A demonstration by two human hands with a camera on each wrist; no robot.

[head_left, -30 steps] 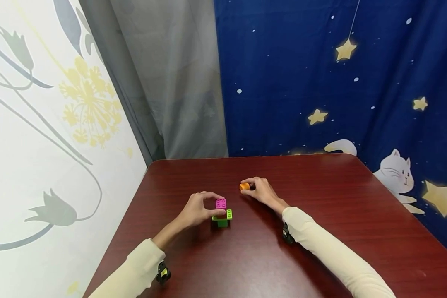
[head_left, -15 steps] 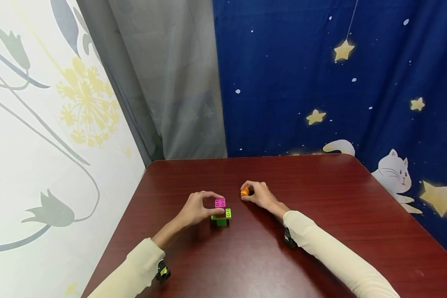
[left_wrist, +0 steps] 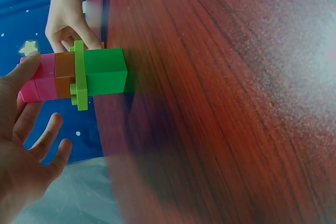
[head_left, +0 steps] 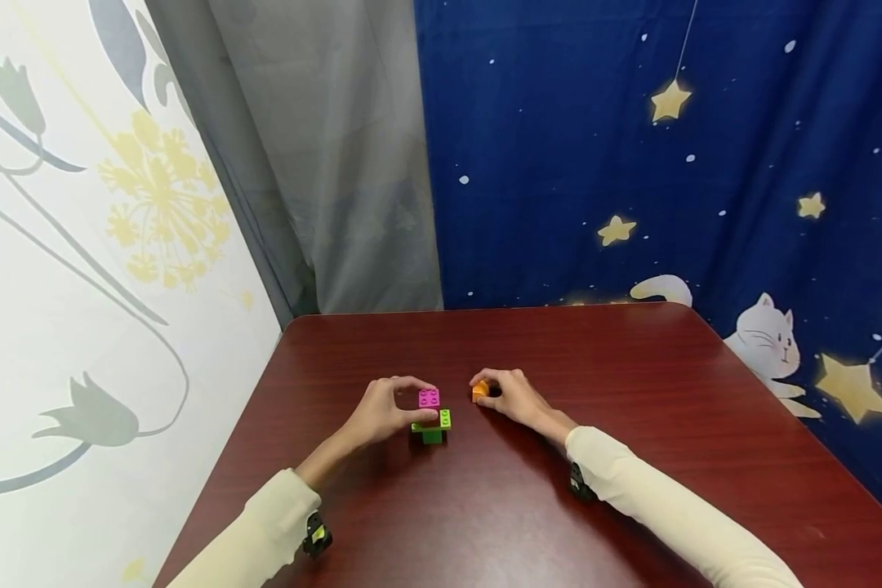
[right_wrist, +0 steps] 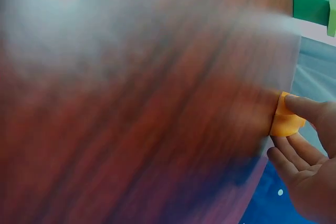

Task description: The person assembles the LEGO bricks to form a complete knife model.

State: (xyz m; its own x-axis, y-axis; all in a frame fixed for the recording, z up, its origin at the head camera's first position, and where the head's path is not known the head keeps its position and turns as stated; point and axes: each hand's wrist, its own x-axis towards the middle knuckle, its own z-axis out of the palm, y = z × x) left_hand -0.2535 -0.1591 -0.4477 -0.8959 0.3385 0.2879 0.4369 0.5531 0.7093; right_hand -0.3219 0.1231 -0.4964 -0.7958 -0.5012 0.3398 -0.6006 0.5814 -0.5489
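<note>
A small stack of toy building blocks stands upright on the table. Its base is a green block (left_wrist: 106, 71), with a wider lime plate (left_wrist: 80, 75) on it, then an orange-brown block (left_wrist: 64, 72) and a pink block (head_left: 429, 398) on top. My left hand (head_left: 378, 415) pinches the pink block between thumb and finger. To the right of the stack and slightly farther back, my right hand (head_left: 518, 398) holds an orange block (right_wrist: 287, 116) with a rounded side, thumb on one side and fingers on the other. That block sits on or very close to the tabletop.
The dark red wooden table (head_left: 514, 523) reaches back to a grey curtain (head_left: 345, 163) and a blue star-patterned curtain (head_left: 544, 147). A white wall with printed flowers (head_left: 81, 269) runs along the left side.
My right hand has drawn the orange block nearer to me and turned it somewhat. The left hand keeps its hold on the pink block. The head view has shifted slightly.
</note>
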